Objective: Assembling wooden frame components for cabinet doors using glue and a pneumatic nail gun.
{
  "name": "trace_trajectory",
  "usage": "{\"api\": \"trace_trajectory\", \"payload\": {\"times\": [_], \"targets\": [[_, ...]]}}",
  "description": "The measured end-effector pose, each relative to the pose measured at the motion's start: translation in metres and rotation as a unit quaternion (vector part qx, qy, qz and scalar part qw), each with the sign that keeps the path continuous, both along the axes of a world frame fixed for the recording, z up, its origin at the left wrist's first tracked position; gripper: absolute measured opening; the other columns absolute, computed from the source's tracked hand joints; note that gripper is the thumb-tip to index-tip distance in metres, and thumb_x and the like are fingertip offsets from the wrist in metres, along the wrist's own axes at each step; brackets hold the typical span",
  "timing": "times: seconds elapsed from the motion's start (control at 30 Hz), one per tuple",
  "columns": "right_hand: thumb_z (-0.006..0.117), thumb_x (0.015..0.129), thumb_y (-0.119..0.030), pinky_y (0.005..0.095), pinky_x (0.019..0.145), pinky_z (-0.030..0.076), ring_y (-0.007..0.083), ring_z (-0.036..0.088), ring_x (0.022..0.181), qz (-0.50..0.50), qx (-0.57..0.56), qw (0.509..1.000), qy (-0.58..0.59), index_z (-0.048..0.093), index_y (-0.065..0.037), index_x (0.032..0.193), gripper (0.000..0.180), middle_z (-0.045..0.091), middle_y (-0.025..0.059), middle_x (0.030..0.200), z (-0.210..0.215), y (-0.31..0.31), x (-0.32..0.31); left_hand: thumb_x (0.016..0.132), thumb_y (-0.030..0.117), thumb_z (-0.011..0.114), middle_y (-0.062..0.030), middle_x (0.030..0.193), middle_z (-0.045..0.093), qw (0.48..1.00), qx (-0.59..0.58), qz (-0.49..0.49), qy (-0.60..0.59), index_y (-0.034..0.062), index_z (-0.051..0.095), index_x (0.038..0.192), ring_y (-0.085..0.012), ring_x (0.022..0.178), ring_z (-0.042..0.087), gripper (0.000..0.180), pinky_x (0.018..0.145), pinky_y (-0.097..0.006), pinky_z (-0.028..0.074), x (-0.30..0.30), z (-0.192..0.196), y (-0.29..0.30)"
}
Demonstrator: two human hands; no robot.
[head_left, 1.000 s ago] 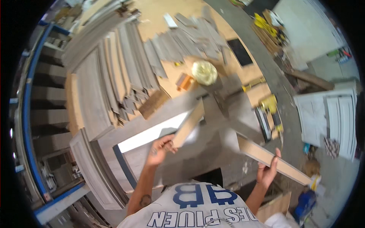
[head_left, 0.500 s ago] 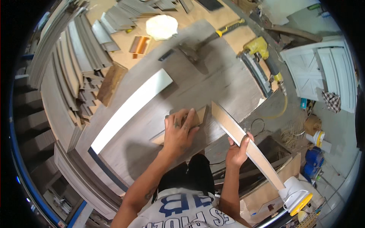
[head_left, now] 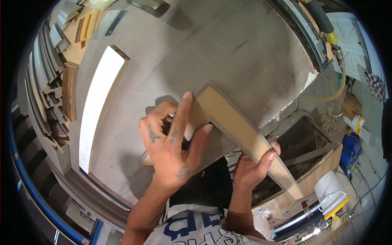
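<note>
My left hand (head_left: 167,141) holds a wooden strip that lies on the grey board of the workbench, largely hidden beneath the palm. Its index finger presses along the strip's end, and the thumb is at the inner corner. My right hand (head_left: 255,167) grips a second wooden strip (head_left: 237,116) with a tan face and pale edges, thumb on top and fingers around the far edge. The two strips meet at an angled corner just ahead of my left hand. Whether they are fastened cannot be seen.
To the left lies a long white strip (head_left: 98,102); beyond it are a wood block (head_left: 70,92) and stacked grey mouldings. A hammer head (head_left: 149,6) rests at the far side. Far right, a nail gun (head_left: 298,28) trails a yellowish hose (head_left: 326,96) near the board's edge (head_left: 286,106).
The right-hand strip has moved left, its end now against the strip under my left hand, making a corner. My left hand has spread its thumb toward that joint. The view has shifted closer.
</note>
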State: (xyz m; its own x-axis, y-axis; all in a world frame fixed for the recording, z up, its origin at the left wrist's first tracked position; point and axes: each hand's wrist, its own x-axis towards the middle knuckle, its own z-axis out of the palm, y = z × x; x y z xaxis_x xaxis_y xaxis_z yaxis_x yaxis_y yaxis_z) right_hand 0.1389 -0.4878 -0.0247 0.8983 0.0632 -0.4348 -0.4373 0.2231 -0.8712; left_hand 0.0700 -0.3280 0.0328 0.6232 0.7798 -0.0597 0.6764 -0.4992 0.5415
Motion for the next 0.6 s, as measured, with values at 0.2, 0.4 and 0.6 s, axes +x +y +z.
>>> {"api": "trace_trajectory", "payload": {"times": [0.2,0.4,0.6], "targets": [[0.054,0.094,-0.042,0.0407,0.093,0.043,0.0240,0.050,0.104,0.035,0.000,0.999,-0.014,0.039,-0.010,0.117,0.042,0.048,0.0122,0.110,0.012,0.002,0.004,0.068,0.019,0.083,-0.0067,0.103,0.052,0.999,0.044,-0.009,-0.028,0.0080,0.062,0.127,-0.0224,0.085,0.042,0.063,0.077,-0.035,0.037,-0.001,-0.006,-0.002],[0.055,0.094,-0.042,0.0399,0.092,0.044,0.0237,0.051,0.101,0.032,0.006,0.999,-0.008,0.039,-0.011,0.117,0.042,0.048,0.0123,0.109,0.006,0.003,0.003,0.071,0.023,0.083,-0.0093,0.100,0.053,1.000,0.025,-0.005,0.015,0.0063,0.062,0.128,-0.0252,0.096,0.045,0.063,0.084,-0.038,0.041,-0.001,-0.003,-0.003],[0.052,0.097,-0.046,0.0353,0.095,0.043,0.0180,0.053,0.110,0.075,0.020,0.997,-0.021,0.036,-0.015,0.116,0.039,0.053,0.0072,0.113,0.003,-0.004,0.005,0.074,0.030,0.079,-0.0113,0.100,0.053,0.998,0.059,-0.027,0.023,0.0046,0.060,0.130,-0.0270,0.095,0.045,0.064,0.084,-0.040,0.039,-0.001,-0.004,-0.004]]}}
